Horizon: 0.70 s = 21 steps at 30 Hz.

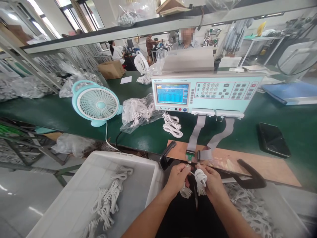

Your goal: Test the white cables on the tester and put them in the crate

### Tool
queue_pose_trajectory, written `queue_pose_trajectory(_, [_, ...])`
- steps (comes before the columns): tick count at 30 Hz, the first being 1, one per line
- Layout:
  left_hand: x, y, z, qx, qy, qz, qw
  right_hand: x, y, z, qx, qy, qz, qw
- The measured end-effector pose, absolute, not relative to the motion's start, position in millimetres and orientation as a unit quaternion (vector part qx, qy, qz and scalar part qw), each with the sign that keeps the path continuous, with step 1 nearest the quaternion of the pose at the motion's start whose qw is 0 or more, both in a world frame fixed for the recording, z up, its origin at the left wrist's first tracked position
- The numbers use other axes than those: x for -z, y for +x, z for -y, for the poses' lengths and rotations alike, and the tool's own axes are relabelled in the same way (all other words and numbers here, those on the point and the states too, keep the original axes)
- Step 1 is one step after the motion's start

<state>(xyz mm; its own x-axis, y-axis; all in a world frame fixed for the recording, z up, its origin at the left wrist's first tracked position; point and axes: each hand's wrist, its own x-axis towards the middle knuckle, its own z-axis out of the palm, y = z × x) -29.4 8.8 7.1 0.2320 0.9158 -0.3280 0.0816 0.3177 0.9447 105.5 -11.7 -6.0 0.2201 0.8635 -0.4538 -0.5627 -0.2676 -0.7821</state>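
1. The fingers of your left hand [178, 177] are pinched together just below the small green circuit board [190, 157]; they seem to grip one end of the white cable [200, 178], though the fingertips hide the plug itself.
2. The fingers of your right hand [211, 177] are curled nearly closed against the coil of that cable and appear to hold it; the coil sits between your hands, with a short lead running toward your left fingertips.
3. The cable looks light and bendy, smooth-skinned and a little springy in its loops; it is best taken by the plug's housing rather than the thin lead, with the coil cupped loosely; the bare circuit board looks the fragile part, so straight, gentle pressure suits it.
4. Another cable bundle [186, 192] hangs below your left hand; you cannot tell from here whether it is held.
5. Just beyond your hands lies the wooden board [269, 168]; grey ribbon cables [197, 132] run from there up to the tester [213, 99], its screen lit, on the green surface [143, 140].
6. Farther out, a phone [273, 139] lies to your right and a fan [100, 104] stands to your left; the white bin [86, 168], nearer you on the left, holds more coiled cables [106, 205].
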Motion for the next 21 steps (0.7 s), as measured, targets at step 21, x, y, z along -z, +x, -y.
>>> queue_pose_trajectory(21, [8,-4,-2,-0.422,0.388,-0.534,0.621,4,112,14,-0.63,-0.505,0.192,0.558])
